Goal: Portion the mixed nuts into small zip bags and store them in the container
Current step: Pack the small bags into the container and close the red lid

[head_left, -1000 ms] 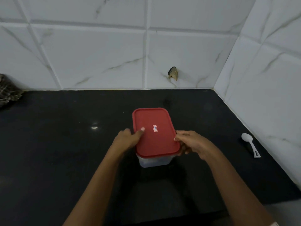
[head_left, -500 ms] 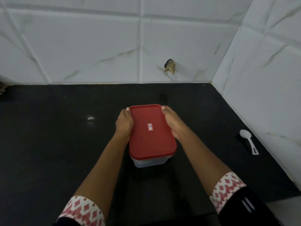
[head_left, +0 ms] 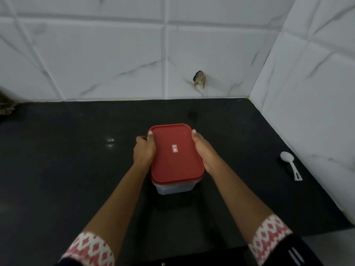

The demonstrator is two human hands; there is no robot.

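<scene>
Both hands clamped on the lidded container, middle of the counter

Nearest the camera, two patterned sleeves (head_left: 90,250) come in from 6 o'clock. The container (head_left: 172,188) sits on the black counter (head_left: 57,169) with its red lid (head_left: 172,166) on and a little sticker (head_left: 174,148) on top. The left hand (head_left: 144,152) grips it at 9 o'clock and the right hand (head_left: 205,152) at 3, thumbs up on the lid's far corners. A white spoon (head_left: 291,166) lies well off at 3 o'clock. On the tiled wall (head_left: 115,54), there's a chipped spot (head_left: 199,80) around 1 o'clock.
</scene>
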